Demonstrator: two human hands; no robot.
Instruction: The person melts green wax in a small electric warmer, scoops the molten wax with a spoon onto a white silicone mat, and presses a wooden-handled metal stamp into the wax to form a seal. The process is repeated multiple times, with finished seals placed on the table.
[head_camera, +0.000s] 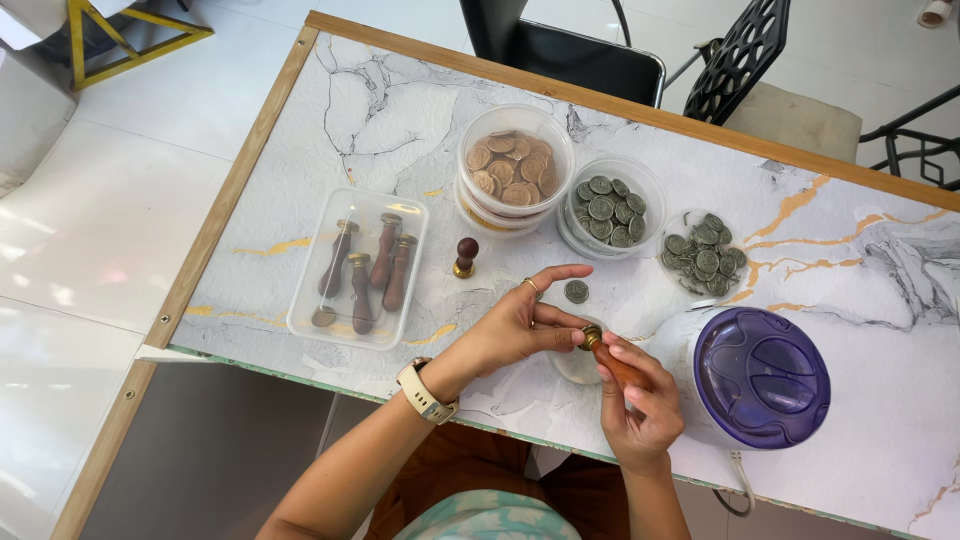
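While the right hand (640, 405) wraps round a wooden-handled seal stamp (612, 358), its fingers closed on the brown handle, the left hand (518, 325) comes in from the other side and pinches the stamp's brass head between thumb and fingertips, index finger stretched out above it. The stamp sits tilted, head pointing up and away from the person, right over a small white dish (578, 366) that peeks out under both hands on the marble-patterned tabletop (400, 110). Just beyond the stamp's head lies one loose grey-green wax seal (576, 291), flat on the tabletop. Further beyond the stamp stand two round clear tubs: one filled with brown wax seals (514, 168), and beside it one with grey-green seals (611, 210); a loose heap of grey-green seals (704, 256) lies next to that. Towards the left hand's side of the stamp a single short stamp (466, 257) stands upright on its brass head, and past it a clear rectangular box (357, 266) holds several more wooden-handled stamps lying down. Close against the right hand, on the stamp's far right, sits a round white appliance with a purple lid (760, 376)
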